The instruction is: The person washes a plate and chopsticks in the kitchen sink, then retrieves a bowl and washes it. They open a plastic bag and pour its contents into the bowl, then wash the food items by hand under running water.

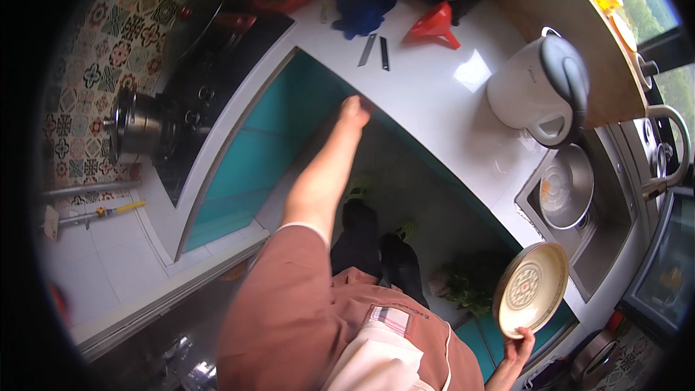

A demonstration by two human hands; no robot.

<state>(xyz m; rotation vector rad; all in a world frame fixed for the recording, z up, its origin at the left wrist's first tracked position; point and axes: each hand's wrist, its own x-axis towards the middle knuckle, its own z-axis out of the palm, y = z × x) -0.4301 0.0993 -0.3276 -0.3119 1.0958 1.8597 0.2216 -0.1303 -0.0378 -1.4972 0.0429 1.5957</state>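
A cream dish [535, 293] with a ringed pattern and a small red centre is tilted at the lower right, beside the sink. My right hand [519, 347] grips it by its lower rim, thumb on the inner face. Stretched far forward, my left hand [355, 111] is at the front edge of the white countertop [423, 103], near the inner corner of the teal cabinets [282, 108]. Its fingers are blurred and partly hidden, so I cannot tell whether they hold anything. Two dark flat strips [374, 53] lie on the counter beyond this hand.
A red funnel [434, 24], a blue crumpled item [364, 11] and a white kettle [535, 87] stand along the counter. The sink [602, 260] holds a metal basin [566, 187]. A metal pot [144, 125] is at the stove [217, 87]. Leafy greens [472, 285] lie low near my legs.
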